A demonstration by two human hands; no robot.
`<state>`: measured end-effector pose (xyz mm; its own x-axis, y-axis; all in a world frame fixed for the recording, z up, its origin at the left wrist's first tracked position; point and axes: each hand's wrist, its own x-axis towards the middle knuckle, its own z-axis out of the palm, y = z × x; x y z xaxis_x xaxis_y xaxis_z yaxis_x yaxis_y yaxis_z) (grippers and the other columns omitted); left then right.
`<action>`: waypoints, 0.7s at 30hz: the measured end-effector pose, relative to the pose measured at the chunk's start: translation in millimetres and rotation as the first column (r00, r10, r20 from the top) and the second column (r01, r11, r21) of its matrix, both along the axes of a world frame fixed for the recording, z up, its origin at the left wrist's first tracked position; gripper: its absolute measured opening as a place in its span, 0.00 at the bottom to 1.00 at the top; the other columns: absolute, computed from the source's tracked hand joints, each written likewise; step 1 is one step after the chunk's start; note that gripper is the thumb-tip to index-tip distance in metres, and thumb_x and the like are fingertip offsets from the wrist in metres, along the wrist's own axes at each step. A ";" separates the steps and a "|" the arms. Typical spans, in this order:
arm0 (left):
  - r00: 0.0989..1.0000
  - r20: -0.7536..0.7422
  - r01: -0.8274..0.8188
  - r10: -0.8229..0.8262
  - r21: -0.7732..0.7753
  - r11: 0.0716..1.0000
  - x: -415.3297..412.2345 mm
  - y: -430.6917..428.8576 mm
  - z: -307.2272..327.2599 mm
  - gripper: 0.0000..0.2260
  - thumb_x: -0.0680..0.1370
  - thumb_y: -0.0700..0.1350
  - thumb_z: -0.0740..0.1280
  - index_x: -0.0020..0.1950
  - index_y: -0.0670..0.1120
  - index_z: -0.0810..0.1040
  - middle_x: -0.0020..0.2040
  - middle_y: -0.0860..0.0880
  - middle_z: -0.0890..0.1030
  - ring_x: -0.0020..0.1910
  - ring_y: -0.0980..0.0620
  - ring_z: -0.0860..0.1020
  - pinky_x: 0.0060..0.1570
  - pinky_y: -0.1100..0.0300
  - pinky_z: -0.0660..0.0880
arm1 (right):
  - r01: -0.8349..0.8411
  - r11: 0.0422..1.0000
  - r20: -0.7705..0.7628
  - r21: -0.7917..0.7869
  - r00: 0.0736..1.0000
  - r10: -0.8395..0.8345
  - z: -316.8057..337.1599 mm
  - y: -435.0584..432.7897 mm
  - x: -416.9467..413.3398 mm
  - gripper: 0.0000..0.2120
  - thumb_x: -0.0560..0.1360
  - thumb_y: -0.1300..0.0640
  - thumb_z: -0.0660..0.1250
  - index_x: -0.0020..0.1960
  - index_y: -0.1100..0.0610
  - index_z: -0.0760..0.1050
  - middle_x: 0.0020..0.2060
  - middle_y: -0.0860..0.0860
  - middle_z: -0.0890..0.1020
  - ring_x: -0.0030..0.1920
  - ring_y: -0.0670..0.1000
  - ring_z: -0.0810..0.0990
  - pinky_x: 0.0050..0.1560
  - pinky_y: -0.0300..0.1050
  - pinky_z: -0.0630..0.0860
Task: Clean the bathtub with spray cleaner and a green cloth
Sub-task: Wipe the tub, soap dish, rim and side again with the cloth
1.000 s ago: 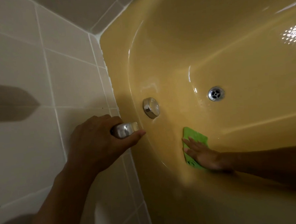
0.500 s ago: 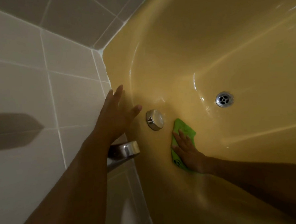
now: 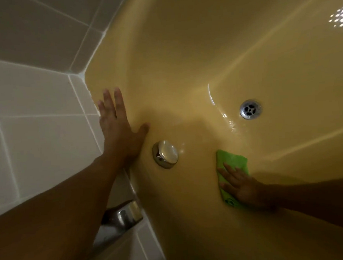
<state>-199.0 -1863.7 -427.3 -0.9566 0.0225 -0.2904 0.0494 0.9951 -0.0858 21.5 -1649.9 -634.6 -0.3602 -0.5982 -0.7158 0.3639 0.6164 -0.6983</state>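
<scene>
White wall tiles (image 3: 38,136) fill the left side. The left hand (image 3: 119,130) lies flat on the left rim of the yellow tub (image 3: 183,59), fingers straight and spread, holding nothing. Near it, below the forearm, a chrome tap (image 3: 123,216) juts out. Just right of the hand a round chrome knob (image 3: 165,154) sits on the tub wall. Further right, the right hand (image 3: 241,185), fingers straight and apart, presses the green cloth (image 3: 232,162) flat against the tub's inner wall. The drain (image 3: 250,109) lies beyond the cloth, well apart from it.
</scene>
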 end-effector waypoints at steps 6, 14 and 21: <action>0.992 -0.118 0.042 -0.041 0.008 0.999 -17.3 -0.8 -8.6 0.48 0.77 0.58 0.72 0.84 0.53 0.41 0.85 0.47 0.42 0.83 0.41 0.43 0.79 0.36 0.47 | -0.118 0.984 -0.126 -0.131 0.987 0.101 37.2 14.2 24.9 0.41 0.69 0.21 0.27 0.78 0.37 0.29 0.77 0.41 0.30 0.79 0.52 0.31 0.81 0.57 0.42; 0.988 -0.142 0.060 -0.056 0.024 0.998 -33.5 -1.7 -9.8 0.47 0.77 0.56 0.73 0.84 0.53 0.43 0.85 0.48 0.44 0.83 0.39 0.44 0.78 0.35 0.47 | -0.007 0.976 -0.133 -0.219 0.991 -0.023 22.0 -2.2 -0.2 0.33 0.78 0.27 0.40 0.77 0.33 0.30 0.78 0.40 0.29 0.79 0.50 0.32 0.81 0.57 0.43; 0.985 -0.159 0.072 -0.065 0.038 0.997 -41.1 -1.3 -11.4 0.46 0.77 0.57 0.72 0.84 0.55 0.43 0.85 0.50 0.44 0.83 0.39 0.44 0.77 0.31 0.49 | 0.099 0.993 -0.249 -0.064 0.962 -0.112 -50.3 -22.0 -26.3 0.38 0.69 0.23 0.28 0.77 0.33 0.29 0.77 0.38 0.28 0.79 0.50 0.30 0.79 0.58 0.41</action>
<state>-240.1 -1865.0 -438.7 -0.9861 0.0984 -0.1338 0.1065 0.9928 -0.0549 -4.8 -1671.9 -684.9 -0.5882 -0.5800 -0.5636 0.2336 0.5454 -0.8050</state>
